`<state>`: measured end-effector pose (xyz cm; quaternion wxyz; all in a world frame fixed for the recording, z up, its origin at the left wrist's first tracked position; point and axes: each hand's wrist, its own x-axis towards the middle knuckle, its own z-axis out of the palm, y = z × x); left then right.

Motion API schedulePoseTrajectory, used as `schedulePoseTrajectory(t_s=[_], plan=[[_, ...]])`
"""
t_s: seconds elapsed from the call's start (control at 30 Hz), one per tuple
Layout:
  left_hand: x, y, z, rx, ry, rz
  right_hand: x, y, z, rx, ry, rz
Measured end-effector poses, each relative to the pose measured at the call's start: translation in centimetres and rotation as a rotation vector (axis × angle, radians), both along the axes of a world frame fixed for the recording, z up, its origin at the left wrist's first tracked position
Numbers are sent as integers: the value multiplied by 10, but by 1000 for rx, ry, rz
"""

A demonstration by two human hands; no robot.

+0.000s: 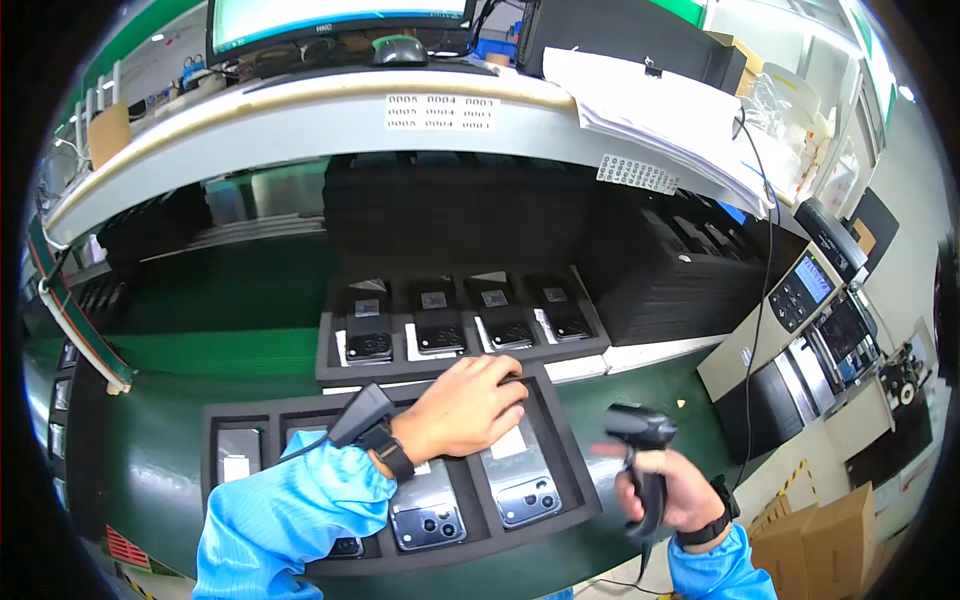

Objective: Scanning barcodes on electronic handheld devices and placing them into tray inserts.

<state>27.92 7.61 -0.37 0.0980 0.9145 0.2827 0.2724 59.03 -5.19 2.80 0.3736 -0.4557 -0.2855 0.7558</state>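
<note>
Over the dark green work table [655, 390], in the head view, we are holding our left hand [465, 408], fingers bent, across the upper part of the rightmost shiny grey flat phone [525, 480], which is lying camera end toward us in its slot of the near black foam tray [572, 455]. The fingertips are partly hidden, so we cannot tell whether they are gripping anything or only resting. Our right hand [685, 490] is wrapping around the grip of a black plastic pistol-shaped scanner [645, 430], its head blurred, just beyond the tray's right rim. We seem to be handling this phone with the scanner at the ready; the next move would be calling for a steady left hand and an uncovered line from scanner to phone. For room, we are having bare table between the tray and the beige boxy machine with a small blue screen [765, 345]. Forward we are having less: the far black foam tray [400, 373], bearing four dark phones, is lying just beyond the near one, a tall black foam stack [660, 290] is standing at its right, and the pale curved shelf edge [330, 125] is overhanging them. Below the scanner, a thin black cable [645, 565] is trailing and could be snagging.
</note>
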Motion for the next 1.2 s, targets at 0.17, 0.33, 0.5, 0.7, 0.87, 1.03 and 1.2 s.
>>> schedulePoseTrajectory(t_s=[0.17, 0.33, 0.5, 0.7, 0.87, 1.03, 1.2], plan=[[-6, 1, -9, -76, -33, 57, -52, -6, 17, -93, -53, 208], [-8, -1, -11, -95, 9, 34, -71, 4, 17, -27, -287, 274], [-7, -1, -13, -56, 67, 21, -68, 4, 17, -14, -217, 245], [-6, -4, -10, -51, 208, 29, -36, 11, 23, 210, -525, 203], [-3, -4, -9, -117, 155, 19, 10, 34, -35, 329, -808, -283], [2, 1, -4, -332, -49, -7, 58, 68, -122, 550, -1184, -359], [5, 7, -8, -392, -204, -4, 79, 76, -151, 886, -1627, -341]])
